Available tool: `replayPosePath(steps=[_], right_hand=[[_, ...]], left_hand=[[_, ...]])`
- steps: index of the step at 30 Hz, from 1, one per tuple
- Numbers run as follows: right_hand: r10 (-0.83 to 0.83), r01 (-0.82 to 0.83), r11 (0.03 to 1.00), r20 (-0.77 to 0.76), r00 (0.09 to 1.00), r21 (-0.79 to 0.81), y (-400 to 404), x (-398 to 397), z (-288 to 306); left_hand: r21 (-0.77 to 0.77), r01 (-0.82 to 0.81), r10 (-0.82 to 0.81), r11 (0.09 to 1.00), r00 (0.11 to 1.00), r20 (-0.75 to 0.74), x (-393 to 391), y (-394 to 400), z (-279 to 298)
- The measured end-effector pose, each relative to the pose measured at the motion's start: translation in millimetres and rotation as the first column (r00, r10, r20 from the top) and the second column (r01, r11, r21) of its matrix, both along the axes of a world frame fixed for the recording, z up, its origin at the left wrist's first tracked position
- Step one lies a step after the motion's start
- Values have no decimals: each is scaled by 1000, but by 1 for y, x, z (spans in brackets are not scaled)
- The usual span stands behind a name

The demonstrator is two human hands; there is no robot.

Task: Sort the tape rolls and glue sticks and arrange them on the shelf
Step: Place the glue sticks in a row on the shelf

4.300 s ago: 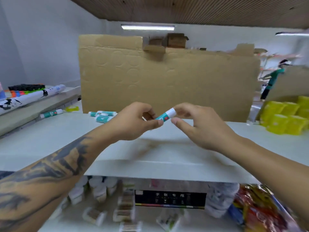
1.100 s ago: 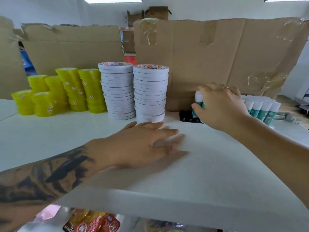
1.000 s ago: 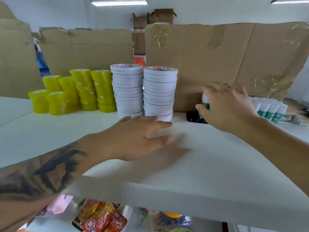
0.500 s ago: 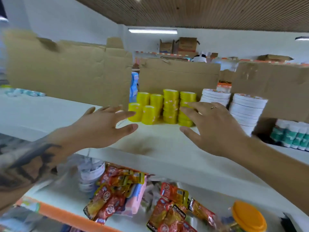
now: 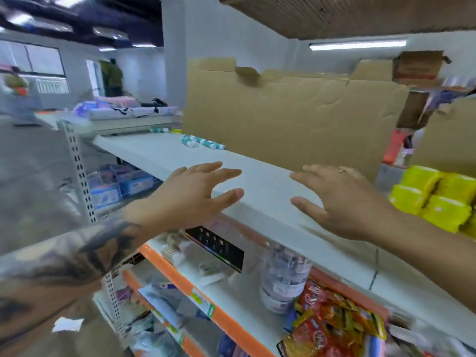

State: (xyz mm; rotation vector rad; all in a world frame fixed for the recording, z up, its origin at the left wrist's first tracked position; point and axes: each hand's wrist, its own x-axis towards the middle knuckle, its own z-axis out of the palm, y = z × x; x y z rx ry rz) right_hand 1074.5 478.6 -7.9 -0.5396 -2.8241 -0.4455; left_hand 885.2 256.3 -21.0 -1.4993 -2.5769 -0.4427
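Both hands were empty with fingers spread: the left hand [image 5: 192, 195] at centre left and the right hand [image 5: 342, 199] at centre right hovered over the front edge of the white flat shelf board [image 5: 260, 185]. A small cluster of white-and-teal glue sticks [image 5: 202, 143] lay on that board above and left of centre, beside the upright brown cardboard sheet [image 5: 291, 119]. Stacked yellow tape rolls [image 5: 435, 199] sat at the right edge of the frame, well apart from the sticks.
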Motion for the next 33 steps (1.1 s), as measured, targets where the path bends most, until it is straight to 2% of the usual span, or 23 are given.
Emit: replayPosePath(steps=[5,9,18,22,31,33], right_hand=[[94,-95,995,67,993,6,-5,-95,-7],[164,-163,987,65,984,-13,1,-174,-10],[193,-189,981,90,977,-53,35,-308,-15],[209,-205,978,103,973,-41,45,-347,-19],[179,-168,976,72,981,-139,59,-377,-31],[159,-149,975,49,986,-165,63,-377,-35]], left_hand=[[19,-98,97,995,994,43,-71,-31,-8],[23,-137,137,990,991,0,-130,-31,-3],[-98,-162,156,982,986,-58,-286,48,5],[-103,-157,153,982,987,-45,-342,77,-6],[-214,-82,31,973,972,-233,-422,129,-14],[-221,-50,-3,974,972,-234,-428,134,-12]])
